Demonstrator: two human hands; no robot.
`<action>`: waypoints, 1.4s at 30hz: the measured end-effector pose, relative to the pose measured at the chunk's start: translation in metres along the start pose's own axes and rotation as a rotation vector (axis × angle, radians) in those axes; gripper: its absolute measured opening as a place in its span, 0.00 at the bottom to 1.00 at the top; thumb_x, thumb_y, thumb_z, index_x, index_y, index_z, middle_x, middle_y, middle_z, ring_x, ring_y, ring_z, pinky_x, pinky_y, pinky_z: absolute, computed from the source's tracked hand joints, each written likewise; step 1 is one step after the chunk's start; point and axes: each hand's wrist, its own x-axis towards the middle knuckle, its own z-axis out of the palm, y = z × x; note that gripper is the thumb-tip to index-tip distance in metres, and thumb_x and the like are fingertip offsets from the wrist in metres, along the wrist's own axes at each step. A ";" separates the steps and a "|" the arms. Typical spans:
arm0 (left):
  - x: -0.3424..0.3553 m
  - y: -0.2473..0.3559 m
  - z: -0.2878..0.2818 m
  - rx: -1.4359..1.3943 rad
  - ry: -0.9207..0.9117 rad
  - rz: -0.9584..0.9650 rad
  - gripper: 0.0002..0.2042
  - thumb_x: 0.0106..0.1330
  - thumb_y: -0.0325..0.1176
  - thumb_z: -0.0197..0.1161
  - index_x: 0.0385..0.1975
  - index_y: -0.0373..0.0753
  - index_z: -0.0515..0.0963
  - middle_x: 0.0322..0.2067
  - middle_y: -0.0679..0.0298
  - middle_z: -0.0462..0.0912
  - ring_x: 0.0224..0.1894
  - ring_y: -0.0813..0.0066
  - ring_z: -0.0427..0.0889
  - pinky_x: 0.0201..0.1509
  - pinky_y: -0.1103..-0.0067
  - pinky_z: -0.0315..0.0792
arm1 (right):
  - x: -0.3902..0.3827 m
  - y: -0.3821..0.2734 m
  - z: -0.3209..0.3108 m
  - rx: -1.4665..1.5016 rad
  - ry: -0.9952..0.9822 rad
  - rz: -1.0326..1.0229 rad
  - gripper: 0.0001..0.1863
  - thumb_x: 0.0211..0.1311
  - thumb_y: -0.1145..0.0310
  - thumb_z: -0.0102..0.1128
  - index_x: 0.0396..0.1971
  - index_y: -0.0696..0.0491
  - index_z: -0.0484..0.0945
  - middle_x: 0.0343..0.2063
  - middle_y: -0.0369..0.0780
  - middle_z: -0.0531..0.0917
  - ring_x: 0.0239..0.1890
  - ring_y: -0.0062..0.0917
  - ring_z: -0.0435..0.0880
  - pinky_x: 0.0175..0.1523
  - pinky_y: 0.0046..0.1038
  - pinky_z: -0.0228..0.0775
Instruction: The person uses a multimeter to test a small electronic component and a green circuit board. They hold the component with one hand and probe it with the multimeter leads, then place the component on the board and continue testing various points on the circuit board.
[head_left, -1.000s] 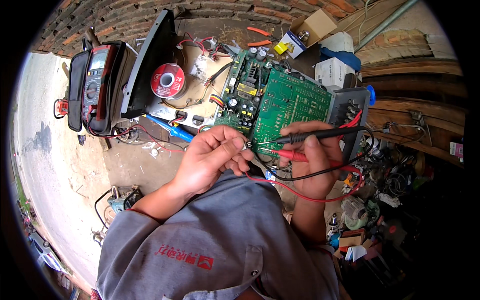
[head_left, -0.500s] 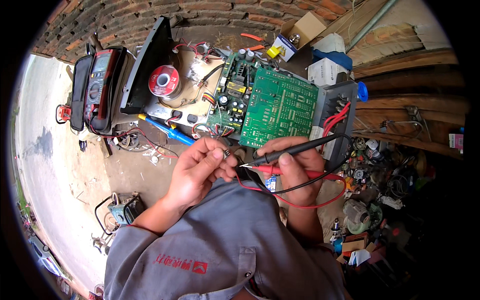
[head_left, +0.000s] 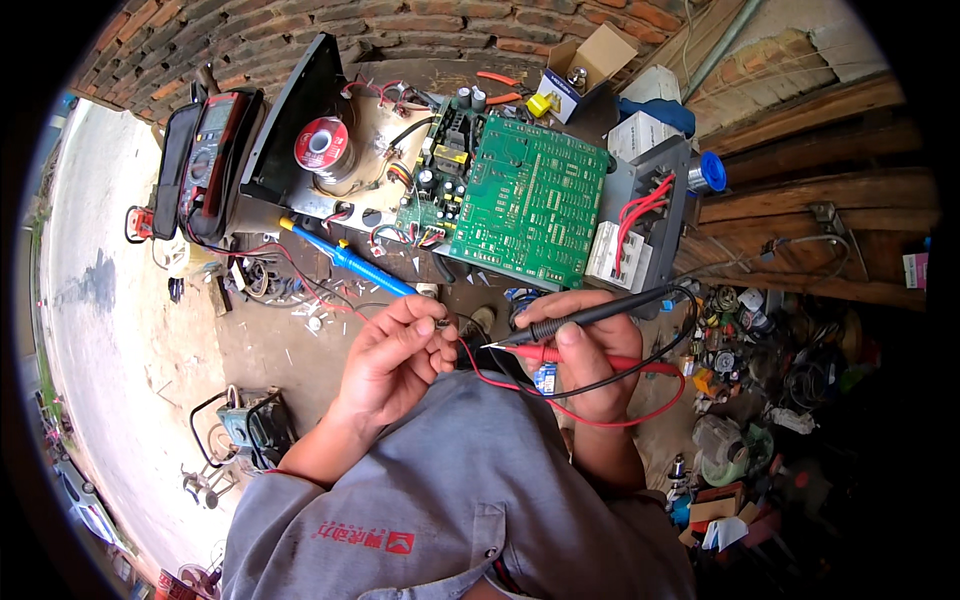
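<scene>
Between the thumb and fingers of my left hand (head_left: pixel 395 352) is a small dark electronic component (head_left: pixel 442 323), mostly hidden by the fingertips. My right hand (head_left: pixel 597 375) grips two test probes side by side, a black probe (head_left: pixel 600 306) above and a red probe (head_left: pixel 632 364) below. Their metal tips lie close together, pointing left toward the component and apart from it. Red and black leads loop below the right hand. Beyond both hands, a green circuit board (head_left: pixel 525 200) sits in an opened metal housing. At the far left stands a red and black multimeter (head_left: pixel 207 158) in its case.
A solder spool (head_left: pixel 320 148) rests inside the housing. Along its near side lies a blue soldering iron (head_left: pixel 352 262). Red pliers (head_left: pixel 498 77) and an opened carton (head_left: pixel 590 70) are at the back. Assorted parts (head_left: pixel 725 355) clutter the right; a framed machine (head_left: pixel 252 420) stands lower left.
The view has shifted slightly. My left hand has turned a little, so less of the component shows, and the gap between it and the probe tips is slightly wider. Both grips stay the same.
</scene>
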 end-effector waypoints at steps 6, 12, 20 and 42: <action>-0.006 -0.011 -0.007 0.063 0.021 0.005 0.09 0.66 0.27 0.52 0.43 0.33 0.72 0.34 0.59 0.79 0.30 0.75 0.79 0.34 0.81 0.74 | -0.005 0.001 -0.002 -0.077 0.045 -0.019 0.07 0.62 0.76 0.46 0.37 0.63 0.69 0.34 0.47 0.78 0.26 0.16 0.75 0.31 0.17 0.69; 0.029 0.010 -0.018 0.424 0.092 0.236 0.09 0.67 0.28 0.52 0.43 0.31 0.73 0.35 0.61 0.80 0.34 0.80 0.78 0.37 0.84 0.73 | -0.003 0.008 0.009 -0.767 0.138 -0.097 0.05 0.59 0.72 0.54 0.29 0.58 0.73 0.22 0.39 0.79 0.20 0.20 0.74 0.26 0.21 0.67; 0.060 0.016 -0.006 0.257 0.035 0.297 0.08 0.66 0.25 0.51 0.42 0.29 0.72 0.38 0.58 0.79 0.39 0.77 0.79 0.47 0.80 0.75 | 0.025 0.024 0.046 -1.685 0.339 -0.074 0.19 0.50 0.74 0.64 0.45 0.58 0.76 0.19 0.41 0.80 0.19 0.25 0.79 0.26 0.25 0.71; 0.071 0.009 0.014 -0.014 -0.403 0.466 0.07 0.57 0.18 0.55 0.35 0.34 0.71 0.32 0.56 0.74 0.46 0.58 0.77 0.62 0.67 0.62 | 0.003 0.036 0.030 -0.676 0.887 -0.067 0.21 0.61 0.59 0.49 0.47 0.59 0.68 0.34 0.41 0.76 0.33 0.21 0.75 0.40 0.21 0.68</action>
